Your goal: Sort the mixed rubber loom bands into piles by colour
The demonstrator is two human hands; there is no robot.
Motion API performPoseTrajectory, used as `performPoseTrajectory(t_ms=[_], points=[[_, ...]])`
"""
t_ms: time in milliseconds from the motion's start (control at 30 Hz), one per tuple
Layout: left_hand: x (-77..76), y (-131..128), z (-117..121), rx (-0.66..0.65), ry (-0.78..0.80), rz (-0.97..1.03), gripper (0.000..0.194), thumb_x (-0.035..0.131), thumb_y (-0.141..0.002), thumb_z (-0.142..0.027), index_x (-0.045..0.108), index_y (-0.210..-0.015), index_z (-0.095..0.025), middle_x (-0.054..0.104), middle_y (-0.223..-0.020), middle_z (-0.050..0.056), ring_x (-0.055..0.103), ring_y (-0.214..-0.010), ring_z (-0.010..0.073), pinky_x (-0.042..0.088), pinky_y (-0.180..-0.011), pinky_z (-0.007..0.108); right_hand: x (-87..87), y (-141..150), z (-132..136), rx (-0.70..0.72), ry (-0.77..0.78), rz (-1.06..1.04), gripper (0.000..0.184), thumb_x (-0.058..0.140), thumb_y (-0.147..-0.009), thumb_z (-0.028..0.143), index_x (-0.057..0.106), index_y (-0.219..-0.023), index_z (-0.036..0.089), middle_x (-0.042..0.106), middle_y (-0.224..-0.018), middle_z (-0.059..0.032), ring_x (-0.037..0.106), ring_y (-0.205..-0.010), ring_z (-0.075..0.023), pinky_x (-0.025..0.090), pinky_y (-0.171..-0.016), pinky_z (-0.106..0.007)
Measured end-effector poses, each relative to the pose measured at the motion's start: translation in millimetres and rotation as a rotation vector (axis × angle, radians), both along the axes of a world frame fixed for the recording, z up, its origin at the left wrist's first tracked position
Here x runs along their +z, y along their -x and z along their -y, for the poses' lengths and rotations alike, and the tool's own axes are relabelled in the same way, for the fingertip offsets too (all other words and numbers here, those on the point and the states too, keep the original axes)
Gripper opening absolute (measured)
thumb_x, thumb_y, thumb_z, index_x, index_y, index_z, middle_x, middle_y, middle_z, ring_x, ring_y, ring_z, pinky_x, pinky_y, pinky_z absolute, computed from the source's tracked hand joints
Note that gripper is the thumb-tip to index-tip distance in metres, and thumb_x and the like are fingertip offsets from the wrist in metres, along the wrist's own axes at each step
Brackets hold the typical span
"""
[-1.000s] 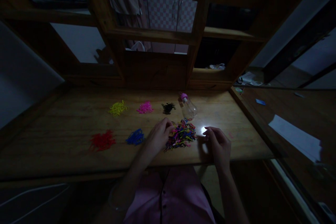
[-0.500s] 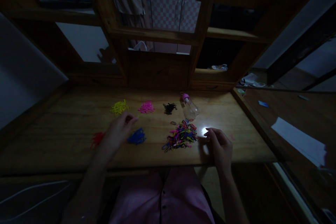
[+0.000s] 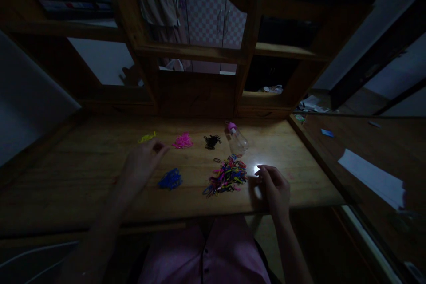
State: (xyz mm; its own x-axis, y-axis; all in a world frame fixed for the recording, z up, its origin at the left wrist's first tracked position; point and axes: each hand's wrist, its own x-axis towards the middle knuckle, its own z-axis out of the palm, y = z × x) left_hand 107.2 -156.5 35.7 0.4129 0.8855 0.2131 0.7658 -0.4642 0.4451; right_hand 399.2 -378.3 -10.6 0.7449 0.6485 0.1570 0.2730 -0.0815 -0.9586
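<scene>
My left hand is over the desk beside the pile of yellow rubber bands, partly covering it. Its fingertips are drawn together, slightly blurred, and whatever they pinch does not show. A pile of blue rubber bands lies to the right of my left wrist; only a sliver of red shows by the forearm. My right hand rests near the desk edge, thumb and finger closed, contents too small to make out. Just left of it is a mixed-colour heap of rubber bands.
Pink bands and black bands form separate piles farther back. A clear bulb-shaped bottle with a pink cap lies behind the mixed heap. Wooden shelves rise at the back. White paper is on the right-hand surface.
My left hand has shifted slightly left, covering more of the yellow pile and nearly all the red one. The yellow bit at its fingertips no longer shows. My right hand stays beside the heap.
</scene>
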Motion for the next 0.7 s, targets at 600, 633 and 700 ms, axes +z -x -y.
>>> performPoseTrajectory(t_ms=[600,633,700], points=[[-48.5,-57.2,119.7,-0.155,0.491,0.480,0.030,0.048,-0.091,-0.045,0.060,-0.078,-0.021,0.065,-0.076,-0.001,0.061,-0.076,0.0169,0.043,-0.072,0.024,2.9,-26.3,-39.5,0.425,0.271,0.593,0.009,0.055,-0.087,0.016,0.063,-0.087,0.021,0.059,-0.092,-0.0048,0.058,-0.088,-0.0193,0.047,-0.078,-0.031],[-47.8,-57.1,120.4,-0.153,0.489,0.473,0.029,0.048,-0.091,-0.045,0.060,-0.078,-0.022,0.066,-0.077,-0.001,0.061,-0.076,0.0172,0.042,-0.071,0.024,1.9,-26.0,-40.3,0.424,0.278,0.600,0.009,0.055,-0.087,0.016,0.062,-0.085,0.021,0.059,-0.091,-0.0048,0.058,-0.087,-0.0193,0.046,-0.077,-0.031],[-46.8,-57.2,121.0,-0.146,0.482,0.467,0.029,0.048,-0.091,-0.045,0.060,-0.078,-0.022,0.066,-0.078,0.000,0.061,-0.077,0.0177,0.042,-0.071,0.024,1.3,-24.7,-40.4,0.418,0.281,0.607,0.008,0.054,-0.088,0.017,0.060,-0.084,0.021,0.059,-0.091,-0.0051,0.057,-0.087,-0.0197,0.046,-0.077,-0.032]])
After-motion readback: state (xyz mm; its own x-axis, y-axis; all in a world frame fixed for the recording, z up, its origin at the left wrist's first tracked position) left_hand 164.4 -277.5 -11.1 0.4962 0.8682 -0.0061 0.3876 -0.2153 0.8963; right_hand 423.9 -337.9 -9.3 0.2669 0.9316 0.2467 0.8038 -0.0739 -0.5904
